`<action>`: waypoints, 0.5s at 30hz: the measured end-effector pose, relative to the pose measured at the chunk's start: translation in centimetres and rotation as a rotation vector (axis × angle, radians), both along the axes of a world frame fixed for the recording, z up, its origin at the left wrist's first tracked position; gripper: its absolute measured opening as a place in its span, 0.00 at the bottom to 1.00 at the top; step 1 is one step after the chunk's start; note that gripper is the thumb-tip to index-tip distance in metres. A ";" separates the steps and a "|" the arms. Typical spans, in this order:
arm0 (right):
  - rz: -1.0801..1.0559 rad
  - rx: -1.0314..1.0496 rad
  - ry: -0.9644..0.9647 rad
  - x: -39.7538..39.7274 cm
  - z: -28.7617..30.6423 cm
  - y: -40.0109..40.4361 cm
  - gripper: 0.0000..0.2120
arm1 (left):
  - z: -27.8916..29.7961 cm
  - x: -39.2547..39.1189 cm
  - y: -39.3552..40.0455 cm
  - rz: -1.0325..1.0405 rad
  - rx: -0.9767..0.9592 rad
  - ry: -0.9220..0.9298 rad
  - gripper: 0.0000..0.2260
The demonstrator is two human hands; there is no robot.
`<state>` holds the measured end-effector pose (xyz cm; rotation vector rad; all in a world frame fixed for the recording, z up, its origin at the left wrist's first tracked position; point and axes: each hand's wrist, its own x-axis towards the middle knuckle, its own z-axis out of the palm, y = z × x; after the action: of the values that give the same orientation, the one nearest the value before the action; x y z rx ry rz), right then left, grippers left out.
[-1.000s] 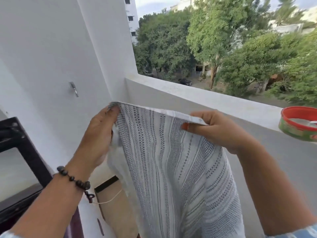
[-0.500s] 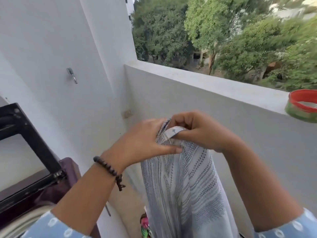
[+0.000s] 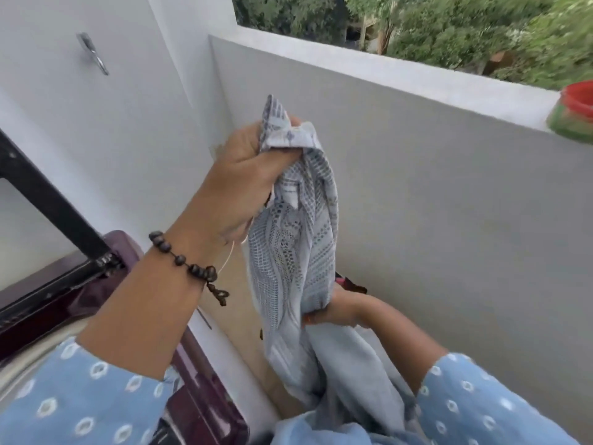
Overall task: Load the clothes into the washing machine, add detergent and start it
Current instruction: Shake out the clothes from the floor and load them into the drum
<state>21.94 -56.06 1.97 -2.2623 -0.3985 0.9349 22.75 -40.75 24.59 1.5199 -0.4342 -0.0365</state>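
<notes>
Left hand (image 3: 247, 175) and right hand (image 3: 333, 311) both grip the bunched striped cloth (image 3: 295, 252) (not yet in washing machine (image 3: 205, 409)); detergent, start pending.

Blue dotted sleeves (image 3: 80, 396); dark bead bracelet (image 3: 187, 264).
</notes>
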 end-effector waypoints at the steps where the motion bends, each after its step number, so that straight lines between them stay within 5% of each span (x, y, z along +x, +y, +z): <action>1: -0.036 0.041 -0.007 -0.5 -0.3 -0.3 0.33 | -0.3 -0.1 0.4 -0.026 -0.010 -0.002 0.04; 6: 0.055 0.009 0.047 -1.0 5.7 -2.3 0.24 | -3.4 0.9 3.5 -0.141 0.265 -0.039 0.03; 11: 0.073 0.012 -0.033 -2.3 14.6 -4.0 0.20 | -8.2 0.8 3.8 -0.651 0.716 0.252 0.27; 15: -0.063 0.240 -0.086 -2.9 19.9 -4.7 0.10 | -10.7 -0.5 1.7 -0.864 0.842 0.318 0.16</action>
<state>19.00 -60.80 21.86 -2.0872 -0.4499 0.7194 22.27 -39.08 13.86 1.9686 -0.8489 -1.2504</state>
